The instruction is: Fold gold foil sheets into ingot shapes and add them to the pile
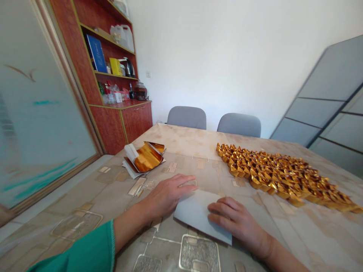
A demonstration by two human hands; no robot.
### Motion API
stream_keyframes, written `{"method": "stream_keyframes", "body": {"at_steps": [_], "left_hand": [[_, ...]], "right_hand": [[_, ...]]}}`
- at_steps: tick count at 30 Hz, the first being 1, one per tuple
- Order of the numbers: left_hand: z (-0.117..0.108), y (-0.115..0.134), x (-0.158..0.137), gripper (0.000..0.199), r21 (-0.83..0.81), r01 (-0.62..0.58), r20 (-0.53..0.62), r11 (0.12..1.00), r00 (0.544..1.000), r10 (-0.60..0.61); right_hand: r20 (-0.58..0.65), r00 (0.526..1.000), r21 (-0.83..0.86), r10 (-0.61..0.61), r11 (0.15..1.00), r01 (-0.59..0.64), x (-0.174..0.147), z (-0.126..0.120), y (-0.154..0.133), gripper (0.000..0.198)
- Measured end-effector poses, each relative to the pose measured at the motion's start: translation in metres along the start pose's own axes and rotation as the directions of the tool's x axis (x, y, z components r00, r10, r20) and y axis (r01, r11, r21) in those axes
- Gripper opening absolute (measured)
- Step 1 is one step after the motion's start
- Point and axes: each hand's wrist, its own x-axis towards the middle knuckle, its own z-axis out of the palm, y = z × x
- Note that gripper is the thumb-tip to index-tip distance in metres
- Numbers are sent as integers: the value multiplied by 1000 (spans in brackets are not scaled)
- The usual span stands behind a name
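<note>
A pale sheet of paper [195, 209], its plain whitish side up, lies at a slant between my hands, its near edge standing a little off the tabletop. My left hand [172, 192] is at the sheet's far left corner with fingers stretched out and slightly apart. Over the right side of the sheet, the fingers of my right hand [235, 217] are bent and close together, gripping it; the thumb is hard to make out. To the right, many folded gold foil paper pieces [272, 170] stand packed in rows. A loose stack of gold foil paper sheets [149, 156] rests to the left.
A patterned cloth covers the table [176, 138]. Two grey chairs [186, 117] stand at its far side against a white wall. A reddish wooden cabinet [121, 121] with shelves of bottles, a kettle and boxes is at the back left, beside a frosted glass door [42, 94].
</note>
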Motion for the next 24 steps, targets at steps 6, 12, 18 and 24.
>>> {"method": "stream_keyframes", "body": {"at_steps": [6, 12, 18, 24], "left_hand": [[-4, 23, -14, 26, -105, -61, 196, 993, 977, 81], [1, 30, -24, 12, -202, 94, 203, 975, 978, -52], [9, 39, -27, 8, -256, 313, 154, 915, 947, -281], [16, 41, -22, 23, -203, 437, 125, 876, 899, -420]], "right_hand": [[255, 964, 135, 76, 984, -113, -5, -7, -11, 32], [287, 947, 318, 147, 918, -238, 1, -19, -16, 20], [258, 907, 442, 334, 793, -418, -3, -9, -11, 22], [189, 784, 371, 592, 696, -615, 5, 10, -2, 25]]}}
